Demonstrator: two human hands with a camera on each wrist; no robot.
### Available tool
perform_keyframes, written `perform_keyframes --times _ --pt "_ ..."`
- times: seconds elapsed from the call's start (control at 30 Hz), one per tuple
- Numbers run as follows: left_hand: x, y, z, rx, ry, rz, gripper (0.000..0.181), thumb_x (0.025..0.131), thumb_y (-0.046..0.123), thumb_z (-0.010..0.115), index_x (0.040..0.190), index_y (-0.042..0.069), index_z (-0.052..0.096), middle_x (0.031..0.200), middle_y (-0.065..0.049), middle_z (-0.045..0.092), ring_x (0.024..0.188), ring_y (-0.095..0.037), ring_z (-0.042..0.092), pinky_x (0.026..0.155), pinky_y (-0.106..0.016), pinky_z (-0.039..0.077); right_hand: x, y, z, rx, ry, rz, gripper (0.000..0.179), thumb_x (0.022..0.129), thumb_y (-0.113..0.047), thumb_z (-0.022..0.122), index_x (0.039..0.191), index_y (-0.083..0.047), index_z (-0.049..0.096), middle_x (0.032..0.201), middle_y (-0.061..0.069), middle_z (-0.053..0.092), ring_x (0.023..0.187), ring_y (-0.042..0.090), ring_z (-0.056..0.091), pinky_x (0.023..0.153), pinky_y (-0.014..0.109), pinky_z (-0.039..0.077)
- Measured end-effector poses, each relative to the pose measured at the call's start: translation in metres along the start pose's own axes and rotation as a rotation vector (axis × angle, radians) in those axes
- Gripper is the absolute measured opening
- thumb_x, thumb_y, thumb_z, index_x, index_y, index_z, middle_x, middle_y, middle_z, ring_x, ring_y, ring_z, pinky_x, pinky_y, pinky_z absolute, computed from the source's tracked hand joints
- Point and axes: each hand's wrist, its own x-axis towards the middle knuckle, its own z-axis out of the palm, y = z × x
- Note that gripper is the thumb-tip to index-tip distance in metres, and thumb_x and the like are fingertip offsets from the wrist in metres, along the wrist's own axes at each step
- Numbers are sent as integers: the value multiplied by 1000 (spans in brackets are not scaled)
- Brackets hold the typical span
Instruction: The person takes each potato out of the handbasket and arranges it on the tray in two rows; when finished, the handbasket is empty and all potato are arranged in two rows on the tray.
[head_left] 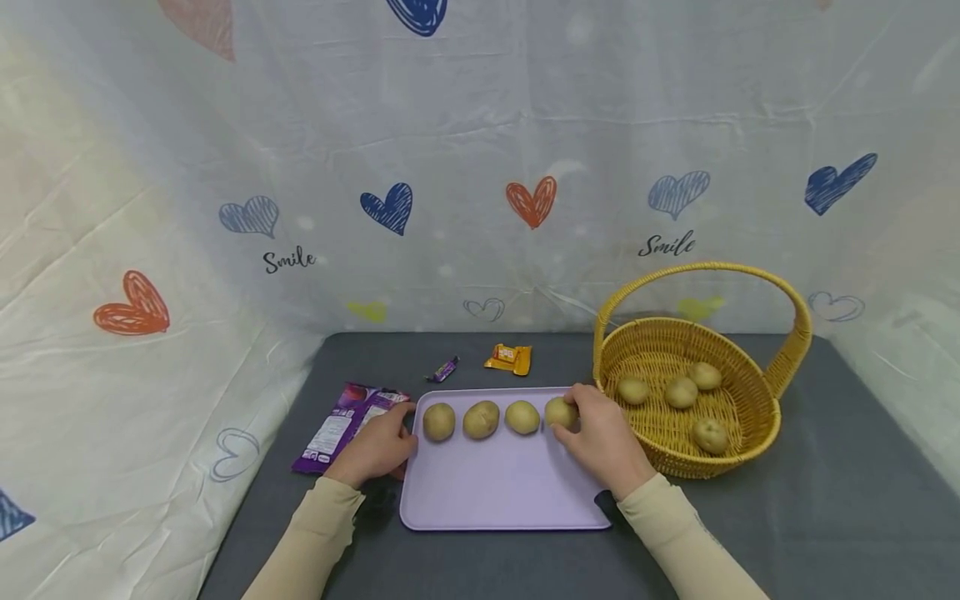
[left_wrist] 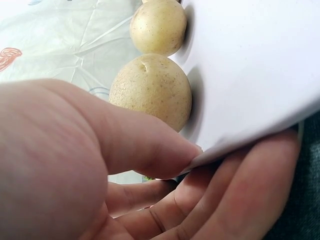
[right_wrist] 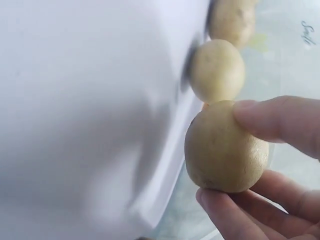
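While L hand (head_left: 378,443) pinches: its thumb is on the L edge of the purple tray (head_left: 495,492), w/ fingers bent below that edge.
R hand (head_left: 603,429): grips one potato (head_left: 560,412), thumb on one side & fingers on the other, by the tray's far R corner; can't tell if potato touches tray.
Potato row (head_left: 481,419): 3 more on tray, nr far edge, L of the held one.
Yellow basket (head_left: 693,468): on the R, big loop handle up, 4 potatoes (head_left: 682,392) in it.
Purple bag (head_left: 337,429): just beside L hand.
Sweets: tiny purple one (head_left: 443,369) & orange pack (head_left: 510,358), behind tray.
Dark table (head_left: 840,500): under it all, w/ a white heart cloth (head_left: 465,100) at back.
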Motion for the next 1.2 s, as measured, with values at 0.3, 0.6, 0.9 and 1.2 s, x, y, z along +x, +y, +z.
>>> perform_keyframes --times 0.3,0.6,0.9,1.2 --pt "0 -1 0 10 4 3 60 100 8 65 157 3 49 81 -9 62 54 -20 69 51 -35 62 1 2 11 -32 -6 24 35 83 -14 92 106 -3 68 102 13 71 89 28 70 78 45 60" --pt "-1 -1 0 5 6 -1 59 100 8 65 157 4 49 83 -9 62 55 -20 69 51 -35 63 5 1 15 -42 1 26 33 84 -10 91 105 -3 67 102 14 71 89 30 70 78 47 60" --pt "-1 1 2 7 -4 10 60 100 7 65 157 2 48 81 -9 61 54 -20 68 51 -35 62 4 0 16 -54 13 25 35 83 -10 91 107 -2 68 104 15 72 93 32 72 80 48 62" --pt "-2 -1 -1 21 -1 19 59 100 7 63 157 2 48 81 -9 62 53 -20 69 50 -34 62 -3 -5 10 -76 -7 19 38 88 -11 88 119 2 70 114 20 74 98 34 75 83 49 64"
